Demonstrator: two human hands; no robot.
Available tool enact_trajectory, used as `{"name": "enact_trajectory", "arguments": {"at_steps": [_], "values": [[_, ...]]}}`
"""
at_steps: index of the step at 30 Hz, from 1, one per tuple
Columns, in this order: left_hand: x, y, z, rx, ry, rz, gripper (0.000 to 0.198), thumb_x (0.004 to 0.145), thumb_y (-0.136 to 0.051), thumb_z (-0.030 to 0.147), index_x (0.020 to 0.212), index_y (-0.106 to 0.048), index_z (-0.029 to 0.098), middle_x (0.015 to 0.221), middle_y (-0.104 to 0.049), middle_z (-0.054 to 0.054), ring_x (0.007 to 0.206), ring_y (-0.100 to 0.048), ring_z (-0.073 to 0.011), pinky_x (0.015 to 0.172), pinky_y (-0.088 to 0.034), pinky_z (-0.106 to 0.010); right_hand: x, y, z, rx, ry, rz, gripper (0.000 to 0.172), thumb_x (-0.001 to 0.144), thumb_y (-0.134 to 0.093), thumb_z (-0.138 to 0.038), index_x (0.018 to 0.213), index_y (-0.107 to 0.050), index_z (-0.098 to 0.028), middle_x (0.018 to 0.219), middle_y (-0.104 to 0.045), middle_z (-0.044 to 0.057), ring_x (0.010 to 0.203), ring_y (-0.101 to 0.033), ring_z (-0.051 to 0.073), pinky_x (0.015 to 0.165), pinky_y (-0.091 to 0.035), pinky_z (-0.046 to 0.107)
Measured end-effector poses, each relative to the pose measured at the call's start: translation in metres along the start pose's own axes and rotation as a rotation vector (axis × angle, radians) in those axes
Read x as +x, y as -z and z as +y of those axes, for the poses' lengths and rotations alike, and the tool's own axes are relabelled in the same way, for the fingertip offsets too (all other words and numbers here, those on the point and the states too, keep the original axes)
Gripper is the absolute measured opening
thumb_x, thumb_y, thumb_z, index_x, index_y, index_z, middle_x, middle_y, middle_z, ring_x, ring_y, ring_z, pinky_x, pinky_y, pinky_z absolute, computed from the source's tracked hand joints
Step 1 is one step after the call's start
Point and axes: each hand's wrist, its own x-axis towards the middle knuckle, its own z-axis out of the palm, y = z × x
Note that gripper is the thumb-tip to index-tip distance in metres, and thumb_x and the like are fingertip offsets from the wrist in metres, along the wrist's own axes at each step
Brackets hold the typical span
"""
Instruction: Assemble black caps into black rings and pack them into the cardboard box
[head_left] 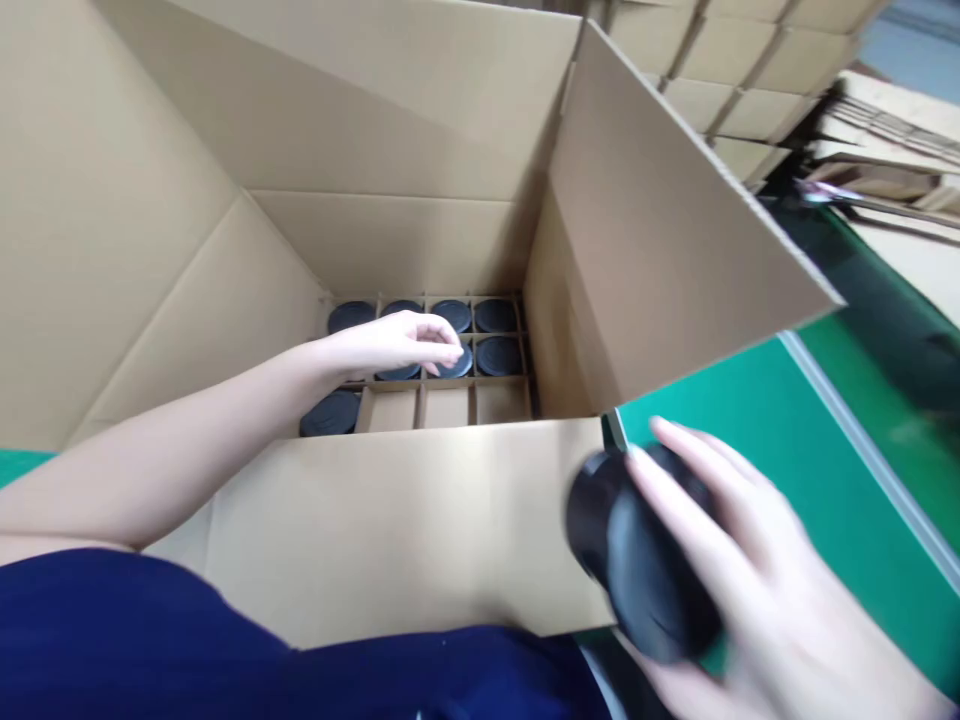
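Green work surface [712,400] underneath, stacked boxes [724,80] at upper right. Dark blue clothing [135,630] at lower left.

Open carton [420,520] takes up left and centre, flaps up, divider grid at the bottom. Left arm reaches in from the left edge. Front row, leftmost: one round black top [334,412], partly behind the forearm. Left hand [409,340] is over the second row, fingers loosely curled, nothing seen in its grasp; fingertips at or just above a top there, contact can't be told.

Progress, judged by what shows: back row has four black tops [496,316], second row three visible, its left end hidden by the arm. So the back two rows look done. Left over: three front cells [446,408], middle to right, showing cardboard and no top.

Far right: right hand [757,560], blurred, fingers closed round a black container [652,570], cylindrical, tilted. Container is outside the carton, by its near right corner, above the green surface. Not in a cell yet.
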Motion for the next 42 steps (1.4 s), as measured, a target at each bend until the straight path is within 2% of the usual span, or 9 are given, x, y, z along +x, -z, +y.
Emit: {"name": "enact_trajectory", "arguments": {"at_steps": [5,13,18,22,26,29,33,36,42], "values": [[-0.05,-0.066,0.079,-0.493,-0.312,-0.43,0.088,0.072,-0.09,0.042,0.149,-0.048,0.034,0.154,-0.052,-0.009,0.137,-0.054,-0.0339,0.108,-0.053,-0.047,0.055,-0.044,-0.023,0.017,-0.007,0.012,0.099,0.084,-0.076,-0.046,0.164,-0.024,-0.018,0.163,-0.026,0.022,0.146,-0.029,0.05,0.104,-0.047,0.067],[-0.057,-0.08,0.053,-0.475,-0.29,-0.29,0.077,0.085,-0.081,0.038,0.151,-0.042,0.035,0.155,-0.048,-0.011,0.136,-0.055,-0.0335,0.108,-0.054,-0.049,0.031,-0.079,-0.006,1.104,-0.513,0.103,0.08,0.094,-0.067,-0.06,0.158,-0.035,-0.024,0.152,-0.048,0.016,0.14,-0.049,0.034,0.11,-0.051,0.055],[-0.06,-0.085,0.066,0.19,-0.603,-0.007,0.109,0.073,-0.089,0.054,0.161,-0.028,0.035,0.166,-0.029,-0.017,0.153,-0.025,-0.0457,0.123,-0.026,-0.066,0.035,-0.084,-0.017,1.435,-0.723,0.101,0.069,0.087,-0.078,-0.051,0.144,-0.049,-0.023,0.137,-0.062,0.012,0.123,-0.063,0.03,0.106,-0.055,0.05],[-0.068,-0.085,0.083,0.611,-0.829,0.009,0.099,0.072,-0.088,0.041,0.158,-0.038,0.033,0.164,-0.026,-0.018,0.151,-0.022,-0.0486,0.122,-0.024,-0.067,0.046,-0.088,-0.027,1.505,-0.652,0.085,0.063,0.094,-0.069,-0.057,0.144,-0.049,-0.024,0.136,-0.063,0.01,0.121,-0.064,0.027,0.108,-0.055,0.047],[-0.065,-0.05,0.084,0.636,-0.659,0.177,0.099,0.071,-0.082,0.042,0.158,-0.036,0.034,0.157,-0.033,-0.013,0.144,-0.033,-0.0445,0.122,-0.027,-0.062,0.042,-0.1,-0.013,1.201,-0.365,-0.02,0.067,0.105,-0.051,-0.054,0.16,-0.029,-0.024,0.161,-0.039,0.013,0.145,-0.044,0.03,0.118,-0.045,0.052],[-0.043,-0.005,0.053,0.602,-0.383,0.417,0.115,0.068,-0.082,0.057,0.163,-0.021,0.035,0.159,-0.025,-0.009,0.147,-0.028,-0.0454,0.122,-0.024,-0.063,0.038,-0.119,0.002,0.573,-0.101,-0.084,0.082,0.096,-0.071,-0.038,0.16,-0.027,-0.014,0.164,-0.029,0.021,0.153,-0.026,0.04,0.123,-0.029,0.067],[-0.001,0.026,-0.033,0.593,0.117,0.378,0.14,0.057,-0.087,0.055,0.165,-0.001,0.028,0.16,-0.014,-0.015,0.151,-0.022,-0.0474,0.121,-0.031,-0.055,0.05,-0.146,0.008,0.056,0.01,-0.112,0.068,0.084,-0.078,-0.018,0.142,-0.046,-0.004,0.122,-0.061,0.022,0.113,-0.057,0.038,0.11,-0.043,0.063],[0.016,0.015,-0.098,0.706,0.443,0.156,0.14,0.053,-0.087,0.05,0.164,-0.009,0.018,0.159,-0.018,-0.025,0.146,-0.032,-0.0498,0.118,-0.037,-0.051,0.063,-0.156,0.007,-0.034,-0.015,-0.11,0.039,0.08,-0.077,-0.014,0.115,-0.06,-0.009,0.096,-0.059,0.013,0.087,-0.053,0.03,0.08,-0.052,0.045],[0.019,-0.022,-0.162,0.734,0.508,-0.102,0.141,0.047,-0.088,0.051,0.162,-0.019,0.007,0.156,-0.033,-0.032,0.146,-0.036,-0.0476,0.116,-0.039,-0.047,0.062,-0.158,0.011,0.009,-0.005,-0.067,0.044,0.083,-0.073,-0.013,0.124,-0.056,-0.009,0.099,-0.056,0.012,0.085,-0.048,0.029,0.075,-0.047,0.042]]}}
